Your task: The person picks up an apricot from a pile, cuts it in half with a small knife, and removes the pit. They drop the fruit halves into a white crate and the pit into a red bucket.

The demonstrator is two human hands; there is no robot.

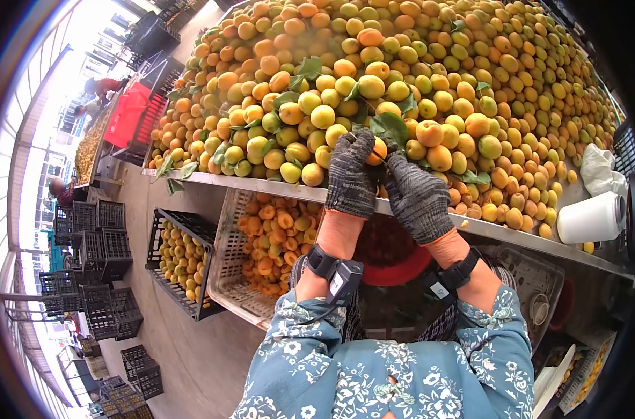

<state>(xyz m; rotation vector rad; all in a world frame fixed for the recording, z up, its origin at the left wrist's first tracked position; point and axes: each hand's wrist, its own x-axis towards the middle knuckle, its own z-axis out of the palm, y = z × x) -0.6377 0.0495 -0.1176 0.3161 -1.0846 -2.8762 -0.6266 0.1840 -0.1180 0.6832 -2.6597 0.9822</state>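
My left hand (352,171), in a dark grey knit glove, is closed on an orange apricot (377,151) at the table's front edge. Close beside it, my right hand (419,195) wears a matching glove with its fingers curled together against the fruit. A thin dark line shows between the two hands, too small to name. Behind them a large heap of yellow, orange and greenish apricots (429,133) covers the metal table (275,187), with a green leaf (389,128) just past my fingertips. Under my hands stands a red tub (401,272) with dark contents.
Left of my arms are a pale crate (223,279) of split apricots and a black crate (209,230) of whole ones. A white container (591,218) and a white cloth (600,171) lie at the table's right. Black crates (104,244) are stacked on the floor, far left.
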